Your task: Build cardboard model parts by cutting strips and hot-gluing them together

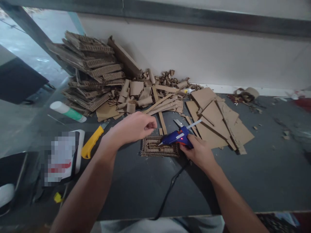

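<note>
My right hand (199,150) is wrapped round the handle of a blue hot glue gun (175,136). A small red light glows on its side, and a translucent glue stick (194,124) pokes out of its back. The nozzle points left and down, over a small rectangular piece built of corrugated cardboard strips (148,149), which lies flat on the dark table. My left hand (139,126) hovers above and left of that piece, fingers curled together; whether anything is pinched in them is hidden.
Cardboard panels (97,69) are stacked at the back left, beside rolled scraps (137,89). Flat sheets (206,110) and a metal ruler or blade (178,123) lie rightward. A yellow cutter (92,142), glue bottle (68,111) and tablet (79,152) lie left. The gun's cord (170,187) runs toward the front edge.
</note>
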A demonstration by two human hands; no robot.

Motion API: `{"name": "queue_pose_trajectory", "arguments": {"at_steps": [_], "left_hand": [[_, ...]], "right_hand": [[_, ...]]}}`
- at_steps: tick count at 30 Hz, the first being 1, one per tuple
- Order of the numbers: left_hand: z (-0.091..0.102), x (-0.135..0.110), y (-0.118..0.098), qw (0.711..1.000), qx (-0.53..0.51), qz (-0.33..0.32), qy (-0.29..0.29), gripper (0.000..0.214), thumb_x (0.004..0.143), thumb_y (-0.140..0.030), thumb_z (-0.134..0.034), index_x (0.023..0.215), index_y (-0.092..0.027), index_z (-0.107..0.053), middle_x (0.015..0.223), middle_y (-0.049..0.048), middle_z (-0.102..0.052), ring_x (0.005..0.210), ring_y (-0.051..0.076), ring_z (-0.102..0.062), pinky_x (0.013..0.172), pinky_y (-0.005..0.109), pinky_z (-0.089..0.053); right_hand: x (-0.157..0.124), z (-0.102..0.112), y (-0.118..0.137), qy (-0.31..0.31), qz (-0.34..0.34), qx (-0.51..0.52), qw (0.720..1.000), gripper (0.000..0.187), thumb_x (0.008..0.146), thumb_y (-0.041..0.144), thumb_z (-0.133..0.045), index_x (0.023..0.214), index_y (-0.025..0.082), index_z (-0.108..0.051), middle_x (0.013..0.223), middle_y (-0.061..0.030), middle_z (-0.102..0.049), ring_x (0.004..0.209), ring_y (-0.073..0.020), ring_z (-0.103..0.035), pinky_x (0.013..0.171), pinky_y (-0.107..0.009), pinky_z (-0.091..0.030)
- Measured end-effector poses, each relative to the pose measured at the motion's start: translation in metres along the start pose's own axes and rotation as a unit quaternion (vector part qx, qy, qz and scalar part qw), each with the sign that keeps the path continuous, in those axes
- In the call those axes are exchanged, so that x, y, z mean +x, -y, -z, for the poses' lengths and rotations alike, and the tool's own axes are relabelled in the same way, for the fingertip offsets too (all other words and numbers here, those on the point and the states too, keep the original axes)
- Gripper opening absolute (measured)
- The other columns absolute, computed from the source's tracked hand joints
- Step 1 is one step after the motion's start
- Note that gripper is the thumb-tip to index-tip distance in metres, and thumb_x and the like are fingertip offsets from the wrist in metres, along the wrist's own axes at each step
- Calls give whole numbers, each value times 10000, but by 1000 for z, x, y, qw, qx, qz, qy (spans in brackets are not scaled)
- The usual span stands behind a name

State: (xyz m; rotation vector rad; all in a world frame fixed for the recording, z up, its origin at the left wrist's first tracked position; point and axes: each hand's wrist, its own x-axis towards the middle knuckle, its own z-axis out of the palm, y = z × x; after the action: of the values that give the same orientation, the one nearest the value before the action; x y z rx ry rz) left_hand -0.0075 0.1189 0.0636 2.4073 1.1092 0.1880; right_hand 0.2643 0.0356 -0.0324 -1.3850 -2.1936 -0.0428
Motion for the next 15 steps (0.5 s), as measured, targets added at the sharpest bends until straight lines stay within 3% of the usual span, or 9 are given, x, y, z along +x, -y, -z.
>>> {"name": "queue_pose_trajectory", "arguments": {"at_steps": [15], "left_hand": [[-3, 1, 2, 1000, -7, -6, -1, 132, 846, -206, -571, 857, -212, -703, 793, 10, -717, 700, 154, -631, 641, 263, -426]], "right_hand": [[-5, -5, -4, 11, 1, 1, 1000, 179, 924, 271, -519, 1045, 170, -604, 760, -68, -682, 665, -218, -672, 587, -294, -486]]}}
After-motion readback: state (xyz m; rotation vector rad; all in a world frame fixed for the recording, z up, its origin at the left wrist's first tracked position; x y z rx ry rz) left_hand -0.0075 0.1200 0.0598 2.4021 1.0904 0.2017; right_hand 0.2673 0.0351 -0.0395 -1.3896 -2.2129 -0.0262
